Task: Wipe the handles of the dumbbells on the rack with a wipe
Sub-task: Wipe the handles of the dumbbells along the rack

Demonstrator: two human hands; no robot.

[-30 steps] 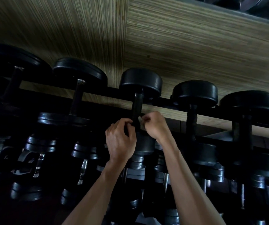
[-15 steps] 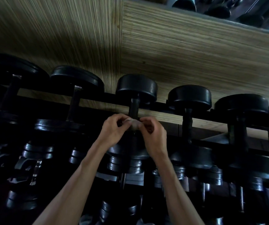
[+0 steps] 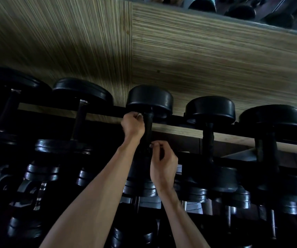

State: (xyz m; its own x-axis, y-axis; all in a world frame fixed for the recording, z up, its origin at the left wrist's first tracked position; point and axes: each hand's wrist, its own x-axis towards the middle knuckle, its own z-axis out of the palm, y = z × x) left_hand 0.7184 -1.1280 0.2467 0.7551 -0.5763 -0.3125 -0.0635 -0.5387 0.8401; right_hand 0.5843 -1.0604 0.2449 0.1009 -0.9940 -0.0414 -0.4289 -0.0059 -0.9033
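Black dumbbells lie in a row on the dark rack. The middle dumbbell has a dark handle running down between my hands. My left hand is a closed fist at the handle's top, just under the far head. A pale scrap of the wipe pokes out of its fingers. My right hand is pinched against the handle's lower end. A small pale bit shows at its fingertips. The rest of the wipe is hidden.
Neighbouring dumbbells sit close on both sides, one to the left and one to the right. A lower tier of smaller dumbbells fills the dark space below. A striped wood wall rises behind the rack.
My hands were together at mid-handle with the wipe between them. My left hand has slid up to the top of the handle and my right hand has dropped to its lower end.
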